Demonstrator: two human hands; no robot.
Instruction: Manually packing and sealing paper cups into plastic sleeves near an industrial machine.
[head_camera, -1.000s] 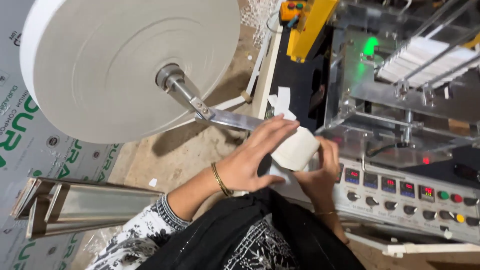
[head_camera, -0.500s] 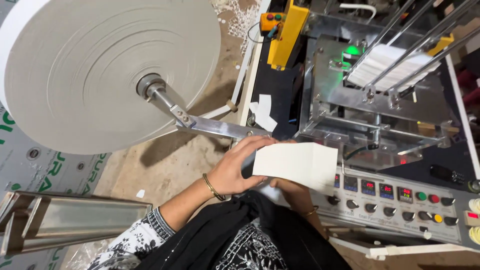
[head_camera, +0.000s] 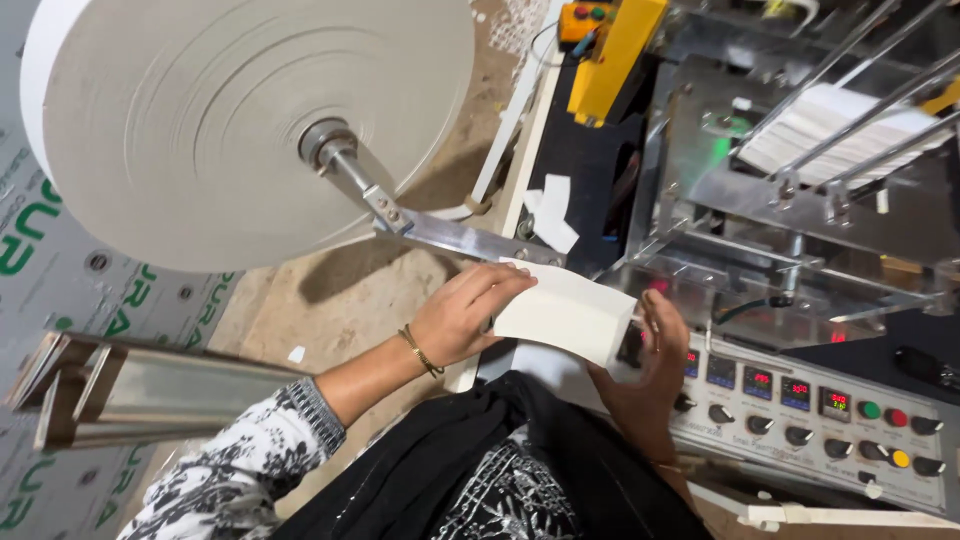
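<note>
hands (head_camera: 560, 340) holding white stack (head_camera: 565, 312), paper roll (head_camera: 240, 120)

We see a white paper stack (head_camera: 568, 312), a pale grey paper roll (head_camera: 240, 120), a black-and-white floral sleeve (head_camera: 245, 465), and a yellow machine arm (head_camera: 612, 55).

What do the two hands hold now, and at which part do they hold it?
A white stack of folded tissues: the left hand grips its left end, the right hand its right end.
</note>
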